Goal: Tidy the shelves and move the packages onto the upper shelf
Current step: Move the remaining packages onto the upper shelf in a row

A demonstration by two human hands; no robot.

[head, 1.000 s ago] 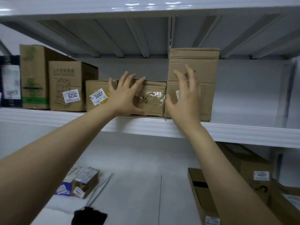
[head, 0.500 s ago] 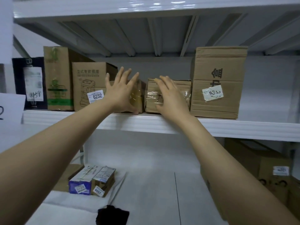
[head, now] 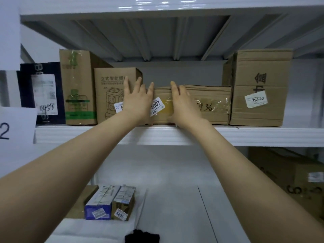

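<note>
A row of cardboard packages stands on the upper shelf (head: 175, 135). My left hand (head: 136, 102) lies flat, fingers spread, across the front of the box printed with a socket tower (head: 112, 95) and the left end of the low box labelled 3007 (head: 164, 109). Flat against the seam between that low box and the wider taped box (head: 210, 104) beside it presses my right hand (head: 182, 104), fingers straight. A big box with a white label (head: 257, 88) stands at the right end. Neither hand grips anything.
At the left of the shelf stand a tall green-printed box (head: 77, 88) and a dark package (head: 42, 92). On the lower shelf lie two small packages (head: 110, 202) at the left, a black item (head: 142, 237) in front, and brown boxes (head: 289, 176) at the right.
Both hands have shifted: the left now spans the socket-tower box and the 3007 box, the right moved left onto the low boxes. The two low boxes now sit together.
</note>
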